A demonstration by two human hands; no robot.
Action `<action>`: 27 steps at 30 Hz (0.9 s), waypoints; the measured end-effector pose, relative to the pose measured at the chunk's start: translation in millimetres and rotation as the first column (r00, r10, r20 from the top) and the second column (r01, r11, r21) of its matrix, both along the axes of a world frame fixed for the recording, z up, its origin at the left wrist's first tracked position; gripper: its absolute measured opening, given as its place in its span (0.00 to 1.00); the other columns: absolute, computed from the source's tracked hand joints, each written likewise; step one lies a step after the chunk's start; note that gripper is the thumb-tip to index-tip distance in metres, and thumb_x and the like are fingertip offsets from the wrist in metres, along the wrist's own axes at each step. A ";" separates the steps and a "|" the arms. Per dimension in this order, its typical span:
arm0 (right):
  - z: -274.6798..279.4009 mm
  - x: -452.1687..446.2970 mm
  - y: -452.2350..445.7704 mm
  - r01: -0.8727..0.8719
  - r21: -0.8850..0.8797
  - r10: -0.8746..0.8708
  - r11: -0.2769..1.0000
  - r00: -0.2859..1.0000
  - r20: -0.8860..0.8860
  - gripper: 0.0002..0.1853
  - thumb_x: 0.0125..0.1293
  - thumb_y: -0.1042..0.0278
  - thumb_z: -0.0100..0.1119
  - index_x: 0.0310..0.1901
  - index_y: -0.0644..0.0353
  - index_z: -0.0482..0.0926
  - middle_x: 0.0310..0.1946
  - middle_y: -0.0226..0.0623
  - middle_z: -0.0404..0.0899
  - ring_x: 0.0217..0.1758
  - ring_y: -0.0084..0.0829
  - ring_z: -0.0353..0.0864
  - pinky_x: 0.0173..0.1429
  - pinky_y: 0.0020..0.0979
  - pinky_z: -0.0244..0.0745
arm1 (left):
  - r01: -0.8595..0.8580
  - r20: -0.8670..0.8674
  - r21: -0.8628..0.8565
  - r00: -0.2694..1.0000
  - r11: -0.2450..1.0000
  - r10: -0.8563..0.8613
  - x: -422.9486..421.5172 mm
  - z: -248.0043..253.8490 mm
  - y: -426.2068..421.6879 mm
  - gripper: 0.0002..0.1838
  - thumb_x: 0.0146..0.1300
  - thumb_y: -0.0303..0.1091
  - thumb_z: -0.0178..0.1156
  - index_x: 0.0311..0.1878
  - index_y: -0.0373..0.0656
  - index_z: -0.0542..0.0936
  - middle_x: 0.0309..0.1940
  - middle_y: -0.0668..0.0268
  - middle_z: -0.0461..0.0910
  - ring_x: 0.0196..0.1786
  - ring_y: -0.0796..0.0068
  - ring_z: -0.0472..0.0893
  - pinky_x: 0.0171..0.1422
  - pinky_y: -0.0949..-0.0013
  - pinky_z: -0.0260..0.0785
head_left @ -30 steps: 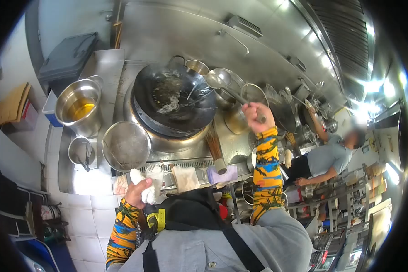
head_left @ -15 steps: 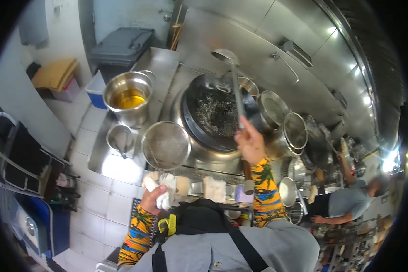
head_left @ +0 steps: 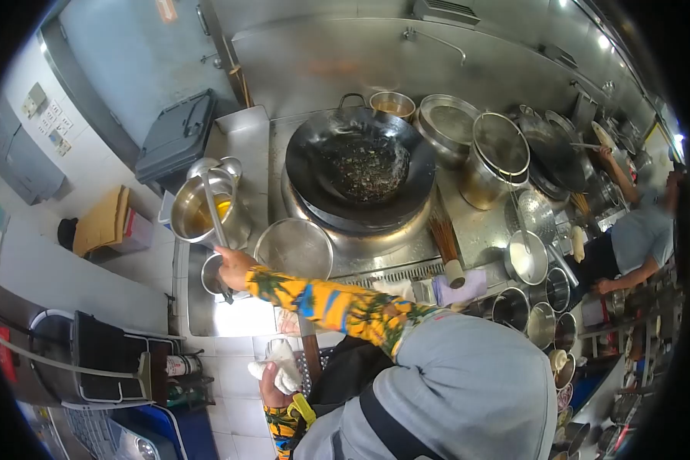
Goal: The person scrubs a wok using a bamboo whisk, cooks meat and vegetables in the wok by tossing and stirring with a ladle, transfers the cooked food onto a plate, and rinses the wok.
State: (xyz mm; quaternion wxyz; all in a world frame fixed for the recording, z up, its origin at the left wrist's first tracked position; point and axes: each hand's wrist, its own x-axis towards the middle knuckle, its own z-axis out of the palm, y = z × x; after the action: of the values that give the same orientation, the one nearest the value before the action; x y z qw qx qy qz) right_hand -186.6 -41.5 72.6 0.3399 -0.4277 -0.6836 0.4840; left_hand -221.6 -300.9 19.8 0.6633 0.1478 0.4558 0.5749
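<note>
My right hand (head_left: 238, 270) reaches across to the left, its fingers closed around the handle of a long ladle (head_left: 211, 201). The ladle's bowl sits by the far rim of a steel pot (head_left: 241, 226) with yellow oil inside; whether it touches the rim I cannot tell. Low in front of me, my left hand (head_left: 273, 387) grips a folded white cloth (head_left: 284, 366). On the burner stands a black wok (head_left: 314, 157) with small dark and green bits (head_left: 368, 169) spread over its bottom. A round mesh strainer (head_left: 294, 249) lies between pot and wok.
A bamboo wok brush (head_left: 445, 238) lies right of the wok near a purple cloth (head_left: 461, 287). Steel pots (head_left: 483, 184) and a white-filled bowl (head_left: 527, 261) stand further right. A co-worker in a grey shirt (head_left: 642, 238) is at the far right. A grey bin (head_left: 178, 134) stands back left.
My right hand and the ladle have swung left from above the wok to the oil pot. The wok now sits flatter, its contents in view. My left hand still holds the cloth, lower down.
</note>
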 end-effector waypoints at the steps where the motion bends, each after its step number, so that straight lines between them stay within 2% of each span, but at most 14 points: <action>1: 15.6 27.1 -3.3 -0.106 -0.057 0.106 0.993 0.994 -0.011 0.25 0.62 0.67 0.52 0.62 0.60 0.71 0.37 0.49 0.81 0.38 0.40 0.82 0.46 0.38 0.74 | 0.011 0.035 -0.002 0.999 1.000 -0.011 2.2 1.9 1.8 0.30 0.65 0.52 0.51 0.60 0.35 0.71 0.43 0.51 0.80 0.33 0.65 0.81 0.24 0.70 0.75; 2: 16.5 53.1 -5.8 -0.227 -0.041 0.221 0.973 0.969 -0.112 0.25 0.63 0.62 0.55 0.62 0.56 0.72 0.38 0.46 0.81 0.41 0.42 0.81 0.43 0.40 0.74 | 0.021 0.073 0.008 0.997 1.000 -0.021 6.5 6.5 7.0 0.30 0.65 0.52 0.52 0.58 0.34 0.71 0.42 0.51 0.80 0.32 0.66 0.82 0.23 0.70 0.75; 3: -1.4 77.9 -15.4 -0.065 0.210 0.086 0.976 0.992 -0.089 0.24 0.63 0.62 0.57 0.60 0.57 0.74 0.36 0.45 0.82 0.39 0.39 0.82 0.42 0.39 0.74 | 0.029 0.114 0.015 0.993 0.999 -0.031 11.5 8.1 12.6 0.29 0.65 0.51 0.53 0.57 0.33 0.72 0.41 0.51 0.81 0.32 0.66 0.82 0.23 0.70 0.74; 5: -5.8 150.0 -26.7 -0.041 0.189 0.061 0.981 0.993 -0.104 0.19 0.63 0.61 0.58 0.55 0.57 0.78 0.37 0.42 0.82 0.40 0.36 0.83 0.45 0.36 0.76 | 0.064 0.132 -0.017 0.989 0.998 -0.061 19.0 5.3 29.1 0.29 0.67 0.53 0.50 0.57 0.34 0.72 0.40 0.51 0.81 0.31 0.66 0.83 0.24 0.69 0.75; 7: 16.2 240.0 -41.9 0.052 0.270 -0.094 0.961 0.985 0.146 0.17 0.68 0.64 0.58 0.56 0.61 0.77 0.42 0.42 0.82 0.42 0.32 0.84 0.46 0.31 0.79 | 0.120 0.169 -0.061 0.980 0.991 -0.109 32.8 9.0 57.2 0.29 0.69 0.54 0.48 0.57 0.35 0.72 0.40 0.51 0.81 0.31 0.65 0.83 0.24 0.69 0.75; 9: 31.9 312.4 -64.5 0.328 0.215 -0.365 0.920 0.917 0.163 0.18 0.66 0.62 0.59 0.54 0.60 0.78 0.39 0.44 0.82 0.40 0.35 0.84 0.44 0.33 0.78 | 0.244 0.206 0.066 0.945 0.967 -0.253 55.9 12.8 98.6 0.27 0.71 0.53 0.44 0.59 0.38 0.71 0.41 0.54 0.82 0.32 0.65 0.84 0.23 0.68 0.75; 11: 18.4 386.1 -73.6 0.411 0.489 -0.602 0.769 0.724 0.338 0.19 0.64 0.60 0.59 0.53 0.61 0.78 0.40 0.46 0.82 0.40 0.39 0.83 0.45 0.33 0.78 | 0.306 0.124 0.061 0.942 0.950 -0.311 89.8 14.4 143.3 0.29 0.71 0.57 0.41 0.59 0.41 0.72 0.41 0.53 0.82 0.34 0.65 0.84 0.19 0.72 0.74; 13: 34.5 434.3 -91.8 0.626 0.332 -0.707 0.705 0.654 0.268 0.18 0.65 0.60 0.57 0.52 0.62 0.78 0.39 0.47 0.82 0.40 0.41 0.83 0.46 0.35 0.77 | 0.431 0.160 0.139 0.879 0.892 -0.450 122.0 25.3 184.8 0.27 0.71 0.57 0.44 0.57 0.44 0.73 0.39 0.59 0.83 0.36 0.68 0.83 0.28 0.68 0.76; 16: 0.3 492.9 -114.7 0.537 0.725 -0.900 0.432 0.314 0.303 0.15 0.64 0.62 0.55 0.46 0.62 0.80 0.35 0.46 0.81 0.38 0.39 0.82 0.45 0.35 0.77 | 0.337 -0.003 0.019 0.942 0.941 -0.337 174.8 30.0 225.6 0.24 0.66 0.61 0.50 0.48 0.50 0.78 0.37 0.66 0.84 0.35 0.70 0.82 0.31 0.65 0.69; 17: -23.0 508.7 -117.4 0.570 0.618 -0.839 0.542 0.413 0.355 0.17 0.59 0.64 0.56 0.48 0.61 0.79 0.33 0.49 0.81 0.33 0.49 0.80 0.37 0.44 0.77 | 0.303 0.054 0.032 0.951 0.953 -0.304 188.6 30.2 237.8 0.22 0.66 0.61 0.50 0.45 0.53 0.77 0.34 0.70 0.83 0.34 0.72 0.81 0.30 0.66 0.68; 19: -22.9 485.1 -135.4 0.679 0.500 -0.828 0.538 0.536 0.162 0.13 0.60 0.63 0.54 0.43 0.61 0.77 0.38 0.50 0.80 0.41 0.51 0.79 0.48 0.47 0.74 | 0.255 0.151 0.051 0.954 0.966 -0.260 211.3 13.5 265.3 0.19 0.65 0.61 0.52 0.39 0.57 0.76 0.29 0.76 0.81 0.30 0.74 0.79 0.28 0.69 0.65; 21: -60.7 481.9 -137.3 0.565 0.526 -0.762 0.636 0.571 0.307 0.14 0.57 0.64 0.55 0.46 0.54 0.77 0.36 0.45 0.78 0.41 0.46 0.80 0.43 0.45 0.77 | 0.308 0.173 0.020 0.936 0.951 -0.307 224.7 15.2 267.5 0.17 0.64 0.59 0.56 0.40 0.56 0.78 0.32 0.77 0.81 0.33 0.76 0.79 0.31 0.70 0.70; 24: -106.5 466.2 -140.7 0.670 0.421 -0.747 0.612 0.313 0.587 0.21 0.56 0.66 0.55 0.53 0.56 0.73 0.45 0.48 0.76 0.48 0.51 0.78 0.48 0.46 0.76 | 0.322 0.125 -0.044 0.941 0.946 -0.314 234.0 -0.9 282.0 0.16 0.59 0.56 0.62 0.42 0.57 0.80 0.34 0.78 0.82 0.37 0.76 0.79 0.37 0.66 0.74; 27: -119.1 467.0 -139.0 0.663 0.304 -0.624 0.684 0.317 0.714 0.25 0.57 0.65 0.53 0.58 0.57 0.71 0.47 0.51 0.76 0.50 0.51 0.78 0.51 0.48 0.76 | 0.287 0.164 -0.179 0.952 0.941 -0.259 231.8 -27.5 322.1 0.12 0.58 0.51 0.61 0.38 0.57 0.80 0.33 0.77 0.82 0.38 0.75 0.79 0.40 0.65 0.75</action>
State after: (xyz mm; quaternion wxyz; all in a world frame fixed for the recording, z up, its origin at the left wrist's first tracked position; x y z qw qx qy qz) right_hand 280.4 -180.5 -46.4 0.1646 -0.8334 -0.5198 0.0898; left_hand 10.2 21.3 -7.6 0.7780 0.1020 0.4395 0.4371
